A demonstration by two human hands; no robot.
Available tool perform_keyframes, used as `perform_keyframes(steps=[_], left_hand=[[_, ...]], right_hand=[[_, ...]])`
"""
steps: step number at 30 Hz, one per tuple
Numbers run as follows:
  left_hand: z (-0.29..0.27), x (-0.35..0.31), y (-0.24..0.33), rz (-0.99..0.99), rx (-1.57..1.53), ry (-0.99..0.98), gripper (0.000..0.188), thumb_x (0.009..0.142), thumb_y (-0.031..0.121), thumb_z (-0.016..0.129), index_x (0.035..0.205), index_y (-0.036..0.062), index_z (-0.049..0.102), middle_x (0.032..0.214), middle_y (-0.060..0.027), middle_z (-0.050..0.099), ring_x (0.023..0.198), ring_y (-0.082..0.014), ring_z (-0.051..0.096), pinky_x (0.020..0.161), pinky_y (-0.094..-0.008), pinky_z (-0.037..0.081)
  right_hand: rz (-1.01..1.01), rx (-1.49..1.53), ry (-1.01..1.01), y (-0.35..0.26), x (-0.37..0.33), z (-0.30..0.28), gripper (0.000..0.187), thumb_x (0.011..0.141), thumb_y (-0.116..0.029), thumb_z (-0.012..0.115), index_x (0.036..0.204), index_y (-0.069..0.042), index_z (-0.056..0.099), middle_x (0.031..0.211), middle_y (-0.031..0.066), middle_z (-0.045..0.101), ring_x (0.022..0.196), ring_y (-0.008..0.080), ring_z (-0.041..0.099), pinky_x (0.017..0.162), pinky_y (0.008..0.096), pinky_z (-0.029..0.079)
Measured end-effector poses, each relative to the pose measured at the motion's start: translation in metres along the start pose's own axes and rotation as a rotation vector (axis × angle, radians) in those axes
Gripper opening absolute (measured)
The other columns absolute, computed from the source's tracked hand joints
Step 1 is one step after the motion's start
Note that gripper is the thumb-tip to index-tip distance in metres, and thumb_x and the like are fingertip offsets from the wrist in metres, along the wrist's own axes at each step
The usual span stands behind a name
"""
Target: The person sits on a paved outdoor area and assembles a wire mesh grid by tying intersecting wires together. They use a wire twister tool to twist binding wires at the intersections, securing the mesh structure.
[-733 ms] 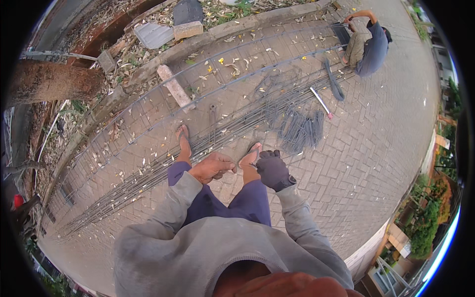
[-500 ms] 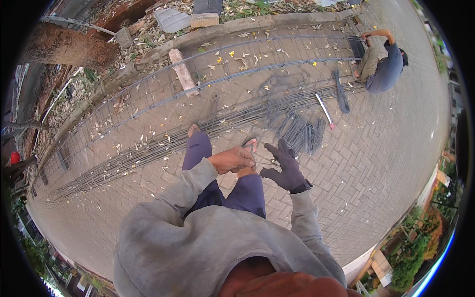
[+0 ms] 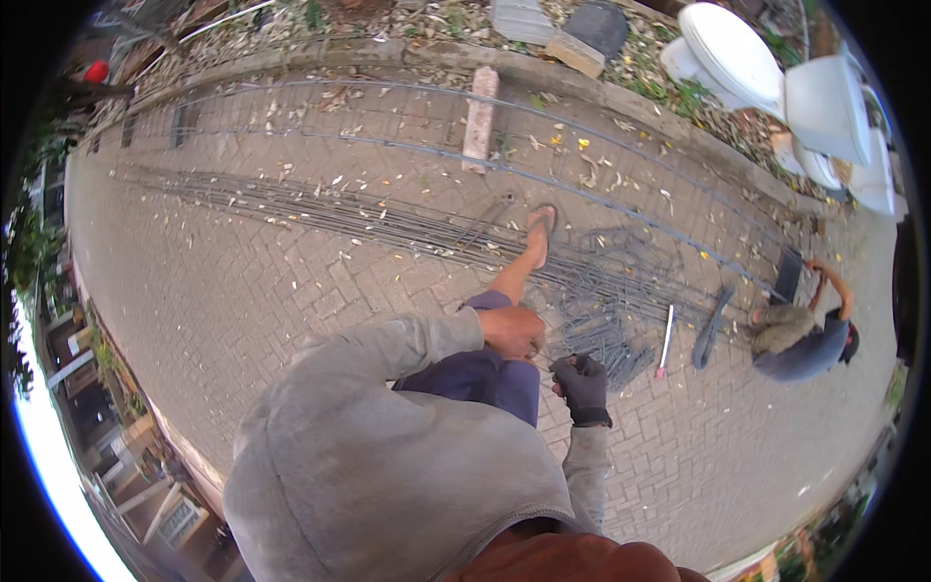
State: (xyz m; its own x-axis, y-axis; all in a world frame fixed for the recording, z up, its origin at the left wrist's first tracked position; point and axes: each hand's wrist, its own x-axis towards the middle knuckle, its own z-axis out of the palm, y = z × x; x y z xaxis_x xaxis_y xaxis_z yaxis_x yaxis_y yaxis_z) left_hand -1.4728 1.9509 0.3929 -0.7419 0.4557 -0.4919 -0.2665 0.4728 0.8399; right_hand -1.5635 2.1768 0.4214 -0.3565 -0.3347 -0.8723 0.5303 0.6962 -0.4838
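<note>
My left hand (image 3: 514,332), bare, is closed in front of my knees; what it holds, if anything, is hidden. Close by on the right, my right hand (image 3: 582,386) wears a dark glove, its fingers curled together on something too small to make out. Just beyond the gloved hand, a heap of bent steel pieces (image 3: 603,335) lies on the paving. Long thin steel rods (image 3: 388,221) run from the far left, under my sandalled foot (image 3: 541,233), towards the heap.
A long steel bar frame (image 3: 436,150) stretches along the kerb (image 3: 621,97), crossing a concrete block (image 3: 480,121). Right of the heap lie a white-handled tool (image 3: 666,339) and a dark wire bundle (image 3: 714,328). Another person (image 3: 810,344) crouches at the right. White toilets (image 3: 732,53) stand beyond the kerb.
My view has swung left and the ground scene appears turned. My right hand has gone from spread fingers to curled ones. A thin wire seen between my hands earlier is no longer distinguishable.
</note>
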Motion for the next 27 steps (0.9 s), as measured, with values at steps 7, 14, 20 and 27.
perform_keyframes(steps=[7, 14, 20, 27], left_hand=[[-0.078, 0.047, -0.027, -0.026, -0.457, 0.259, 0.018, 0.081, 0.015, 0.072, 0.094, 0.0042, 0.079, 0.085, -0.0195, 0.073, 0.083, -0.0364, 0.070, 0.074, -0.0448, 0.052], [-0.154, 0.115, -0.027, 0.096, -0.081, 0.225, 0.022, 0.082, 0.019, 0.070, 0.094, 0.0015, 0.076, 0.082, -0.0187, 0.070, 0.081, -0.0370, 0.067, 0.073, -0.0452, 0.049], [-0.153, 0.188, -0.075, -0.069, -0.408, -0.008, 0.025, 0.088, 0.018, 0.069, 0.105, 0.0013, 0.076, 0.091, -0.0161, 0.074, 0.089, -0.0322, 0.070, 0.082, -0.0397, 0.051], [-0.104, 0.346, -0.174, -0.597, -0.031, 0.687, 0.067, 0.074, 0.043, 0.082, 0.126, 0.0033, 0.070, 0.132, -0.0245, 0.065, 0.133, -0.0410, 0.052, 0.113, -0.0464, 0.041]], right_hand=[[0.057, 0.063, -0.104, -0.089, 0.067, -0.046, 0.019, 0.083, -0.018, 0.075, 0.079, 0.000, 0.069, 0.064, 0.0054, 0.064, 0.049, 0.0129, 0.059, 0.047, 0.0261, 0.046], [0.037, -0.245, -0.253, -0.114, 0.123, -0.083, 0.017, 0.088, -0.019, 0.073, 0.088, -0.001, 0.074, 0.069, 0.0022, 0.065, 0.056, 0.0085, 0.057, 0.050, 0.0276, 0.045], [-0.063, -0.006, -0.110, -0.097, 0.164, -0.135, 0.026, 0.098, -0.023, 0.065, 0.099, 0.001, 0.074, 0.078, 0.0021, 0.068, 0.066, 0.0084, 0.059, 0.059, 0.0275, 0.047], [0.111, -0.225, 0.235, 0.017, 0.283, -0.213, 0.032, 0.099, -0.026, 0.058, 0.091, 0.002, 0.070, 0.071, 0.0060, 0.067, 0.066, 0.0154, 0.060, 0.063, 0.0351, 0.048]])
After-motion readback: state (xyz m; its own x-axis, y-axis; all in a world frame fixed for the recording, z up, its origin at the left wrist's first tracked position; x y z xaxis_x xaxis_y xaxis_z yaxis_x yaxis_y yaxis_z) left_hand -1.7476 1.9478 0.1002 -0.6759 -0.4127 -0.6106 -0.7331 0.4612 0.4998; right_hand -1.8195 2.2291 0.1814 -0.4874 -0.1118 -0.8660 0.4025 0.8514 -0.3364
